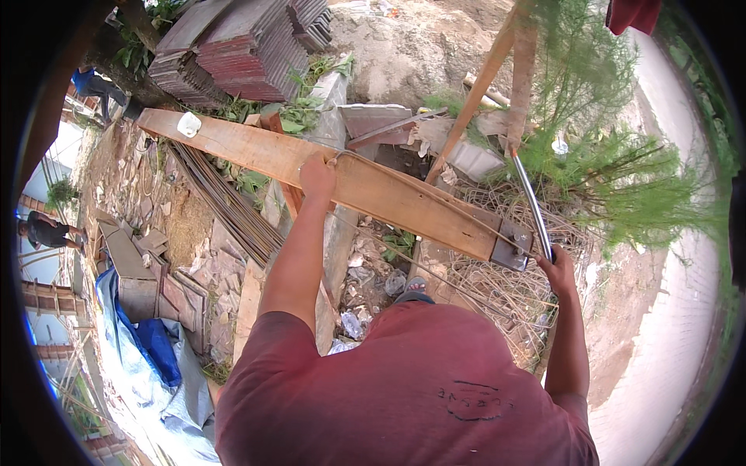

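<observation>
A long wooden plank (404,210) runs slantwise in front of me, raised above the ground. My left hand (317,179) is closed at its middle, gripping a thin metal rod (458,203) that lies along the plank. The rod reaches a dark metal plate (510,244) fixed at the plank's right end. A long, slightly curved metal bar (530,194) rises beside that plate. Its near, dark end sits in my right hand (558,272), with the fingers wrapped round it. Exactly how bar, rod and plate meet is too small to tell.
A white container (189,124) sits on the plank's far left. Bundled rods (225,198) lie beneath it, and tangled wire (497,295) spreads below the right end. Stacked roof tiles (252,50), a blue tarp (155,349), leafy branches (614,179) and another person (50,231) surround the spot.
</observation>
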`<move>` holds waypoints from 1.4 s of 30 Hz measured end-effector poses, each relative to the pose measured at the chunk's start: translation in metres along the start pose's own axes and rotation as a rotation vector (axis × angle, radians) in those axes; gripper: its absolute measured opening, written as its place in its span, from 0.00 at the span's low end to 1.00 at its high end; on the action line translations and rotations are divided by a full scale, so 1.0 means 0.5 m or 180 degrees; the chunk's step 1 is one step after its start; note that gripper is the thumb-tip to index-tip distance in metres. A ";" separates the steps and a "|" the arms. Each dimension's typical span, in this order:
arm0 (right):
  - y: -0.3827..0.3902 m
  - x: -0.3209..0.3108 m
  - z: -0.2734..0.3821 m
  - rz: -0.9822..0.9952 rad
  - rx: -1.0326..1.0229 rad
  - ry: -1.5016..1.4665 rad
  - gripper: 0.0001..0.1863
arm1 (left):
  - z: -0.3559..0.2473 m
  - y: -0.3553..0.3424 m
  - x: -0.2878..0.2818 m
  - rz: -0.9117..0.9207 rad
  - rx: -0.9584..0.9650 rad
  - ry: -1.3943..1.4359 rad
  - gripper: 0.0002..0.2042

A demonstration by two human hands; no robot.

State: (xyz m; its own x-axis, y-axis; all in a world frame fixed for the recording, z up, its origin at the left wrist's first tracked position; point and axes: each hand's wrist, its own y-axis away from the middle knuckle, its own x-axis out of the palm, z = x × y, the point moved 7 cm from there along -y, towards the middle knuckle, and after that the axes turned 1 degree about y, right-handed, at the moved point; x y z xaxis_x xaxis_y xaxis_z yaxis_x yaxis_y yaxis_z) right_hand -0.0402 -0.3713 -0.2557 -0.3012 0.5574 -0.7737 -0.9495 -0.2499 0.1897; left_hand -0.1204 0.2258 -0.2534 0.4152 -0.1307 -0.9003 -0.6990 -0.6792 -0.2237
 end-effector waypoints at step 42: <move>-0.383 -0.173 0.005 0.1131 -0.3322 0.3205 0.06 | 0.093 -0.032 0.036 -0.0432 0.0070 0.0030 0.31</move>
State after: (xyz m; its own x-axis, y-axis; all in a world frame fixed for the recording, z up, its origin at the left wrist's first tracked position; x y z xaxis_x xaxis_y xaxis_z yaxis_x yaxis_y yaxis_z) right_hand 0.1673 -0.3694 -0.2237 0.1008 -0.3100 -0.9454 -0.2215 -0.9334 0.2824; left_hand -0.1286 0.2680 -0.2833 0.5122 -0.0455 -0.8577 -0.6485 -0.6752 -0.3514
